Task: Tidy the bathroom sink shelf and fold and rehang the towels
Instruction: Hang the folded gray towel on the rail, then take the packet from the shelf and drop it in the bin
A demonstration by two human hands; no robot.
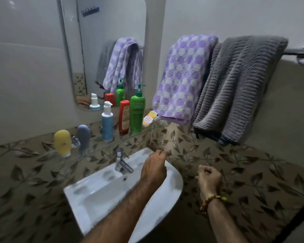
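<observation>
A home bathroom: white sink [98, 193], wall mirror [104, 41], hung towels [239, 88].

glass shelf [153, 127] under mirror carries, left to right: yellow squat tube [62, 143], grey-blue tube [83, 135], blue pump bottle [107, 122], red bottle [124, 117], green pump bottle [137, 112], all upright; small yellow-white box [149, 118] tilted. lilac dotted towel [182, 78] and grey ribbed towel [239, 88] hang folded over rail [295, 52], side by side.

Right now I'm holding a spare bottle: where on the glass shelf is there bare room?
The widest bare stretch of the glass shelf lies between the grey-blue tube and the blue pump bottle. The right end is crowded: red bottle, green pump bottle and yellow soap packet sit close together.
</observation>
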